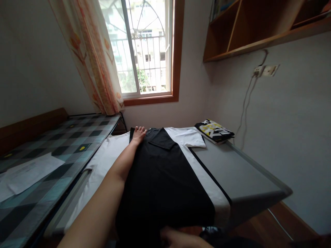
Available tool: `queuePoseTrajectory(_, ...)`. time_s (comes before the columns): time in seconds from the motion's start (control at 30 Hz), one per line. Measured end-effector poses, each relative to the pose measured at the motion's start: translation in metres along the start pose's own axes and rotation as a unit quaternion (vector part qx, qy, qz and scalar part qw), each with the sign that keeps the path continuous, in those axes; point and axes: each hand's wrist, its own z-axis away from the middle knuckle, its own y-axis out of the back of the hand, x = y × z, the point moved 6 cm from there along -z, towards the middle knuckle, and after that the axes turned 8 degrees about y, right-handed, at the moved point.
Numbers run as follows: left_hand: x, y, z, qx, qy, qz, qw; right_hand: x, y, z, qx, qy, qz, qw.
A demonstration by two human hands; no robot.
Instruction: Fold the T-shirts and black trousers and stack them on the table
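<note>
A black T-shirt lies spread on top of a white T-shirt, its right sleeve folded inward across the chest. My left hand rests on the black cloth at the far end, beside the collar, with its fingers slightly apart. Down at the near hem, my right hand is closed on the lower edge of the black T-shirt. It is dim and partly cut off by the frame. The white sleeve sticks out to the right.
A folded black, white and yellow printed garment lies at the back right of the grey table. On the left stands a bed with a checked cover and papers. A wall shelf hangs at upper right.
</note>
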Motion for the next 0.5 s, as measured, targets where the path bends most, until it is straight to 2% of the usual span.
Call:
queuePoseTrajectory(0.17, -0.022, 0.014, 0.031, 0.052, 0.098, 0.030, 0.993, -0.004, -0.001, 0.009, 0.029, -0.031, 0.074, 0.996)
queuePoseTrajectory(0.3, -0.043, 0.018, 0.062, 0.033, 0.148, 0.051, 0.987, 0.003, 0.002, 0.003, 0.088, -0.043, 0.139, 0.986)
queuePoseTrajectory(0.4, -0.060, 0.018, 0.084, 0.016, 0.199, 0.100, 0.975, 0.007, 0.002, -0.003, 0.097, -0.017, 0.131, 0.986)
queuePoseTrajectory(0.5, -0.076, 0.013, 0.106, -0.032, 0.253, 0.166, 0.953, 0.004, 0.002, -0.004, 0.095, 0.019, 0.118, 0.988)
